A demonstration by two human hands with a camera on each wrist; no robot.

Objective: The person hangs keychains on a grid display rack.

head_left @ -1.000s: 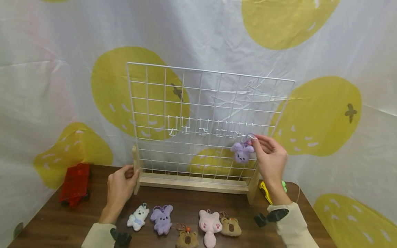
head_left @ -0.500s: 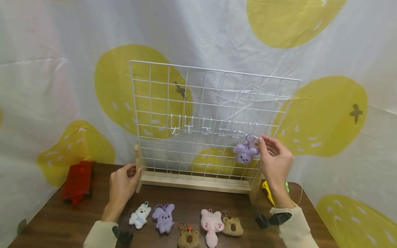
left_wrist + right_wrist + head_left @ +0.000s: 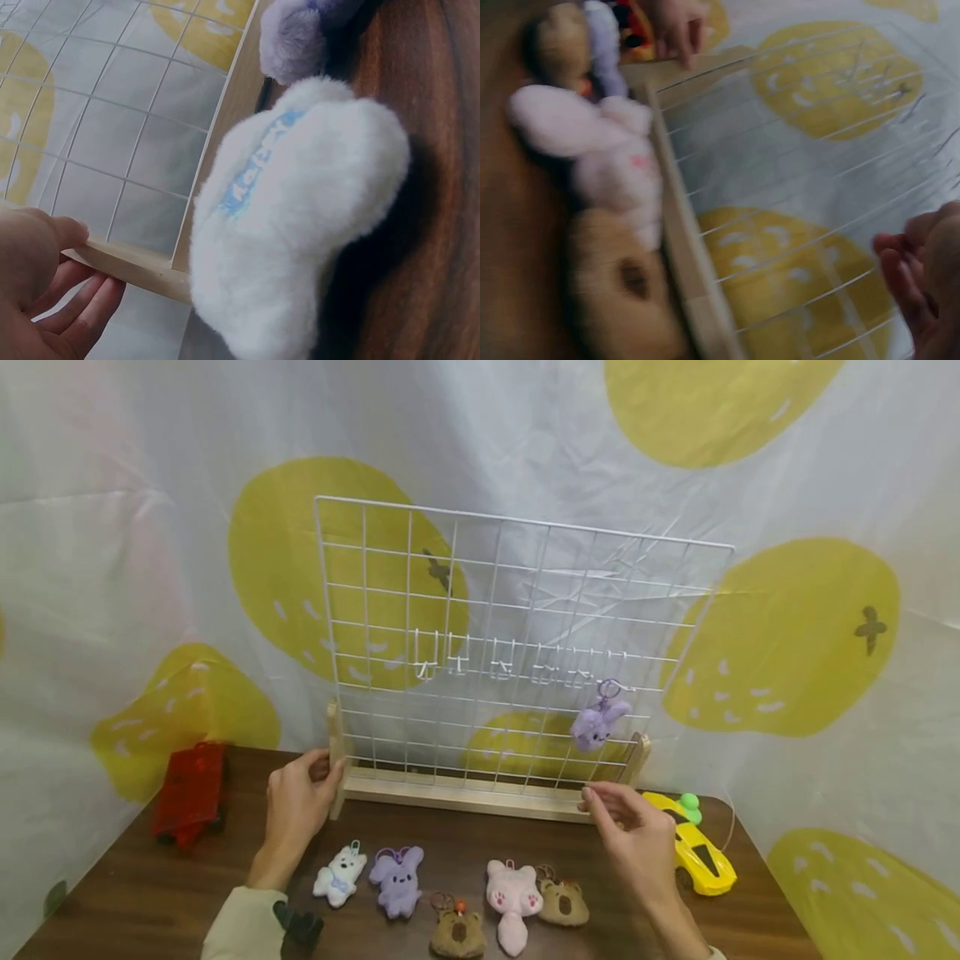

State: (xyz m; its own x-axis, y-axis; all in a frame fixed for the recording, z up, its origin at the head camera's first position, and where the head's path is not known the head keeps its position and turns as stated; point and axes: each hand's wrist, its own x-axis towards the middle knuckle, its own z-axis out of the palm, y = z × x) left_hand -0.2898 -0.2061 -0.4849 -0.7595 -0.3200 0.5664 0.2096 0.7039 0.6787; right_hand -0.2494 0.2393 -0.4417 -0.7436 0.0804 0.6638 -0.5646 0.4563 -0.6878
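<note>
My left hand [image 3: 296, 797] grips the wooden side post [image 3: 335, 760] of the white wire grid rack [image 3: 480, 789]; in the left wrist view thumb and fingers lie on either side of the wood. A purple plush keychain [image 3: 598, 727] hangs by its ring from the rightmost hook, turned sideways. Below it my right hand [image 3: 637, 839] is in front of the rack's right end, fingers loosely bent with nothing between them. Several white hooks [image 3: 501, 670] sit in a row on the grid. The right wrist view is blurred.
On the table lie a white plush [image 3: 341, 877], a purple plush [image 3: 397, 883], a pink plush [image 3: 513, 897] and two brown bear plushes [image 3: 457, 935]. A red toy vehicle [image 3: 191, 793] stands at left, a yellow toy car [image 3: 703, 860] at right.
My right hand has let go of the purple plush keychain at the rightmost hook and dropped down below it. The plush has swung round. My left hand keeps its grip on the post.
</note>
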